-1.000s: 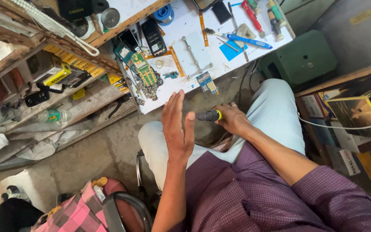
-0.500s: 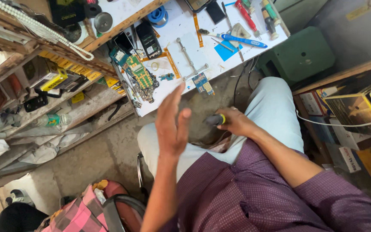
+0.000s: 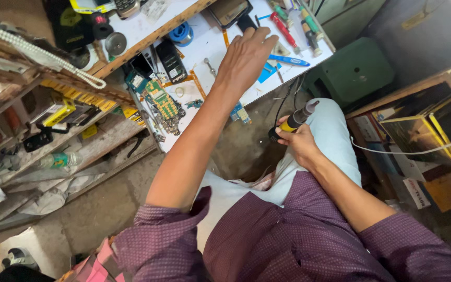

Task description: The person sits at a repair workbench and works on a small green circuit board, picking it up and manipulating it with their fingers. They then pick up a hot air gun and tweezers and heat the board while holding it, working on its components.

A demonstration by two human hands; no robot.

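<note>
Two hands busy. Right hand point(image 3: 299, 142) clenched round a soldering iron point(image 3: 294, 120) w/ yellow-black grip, tip up, over the lap. Left hand point(image 3: 245, 56) open, fingers spread, reaching over the white bench point(image 3: 212, 49), fingertips by a dark phone point(image 3: 246, 22); blue pen point(image 3: 289, 59) just right of it.

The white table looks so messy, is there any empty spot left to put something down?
Bare white table shows between the blue tape roll and the left hand. Crowded around the green circuit board and the screwdrivers.
</note>
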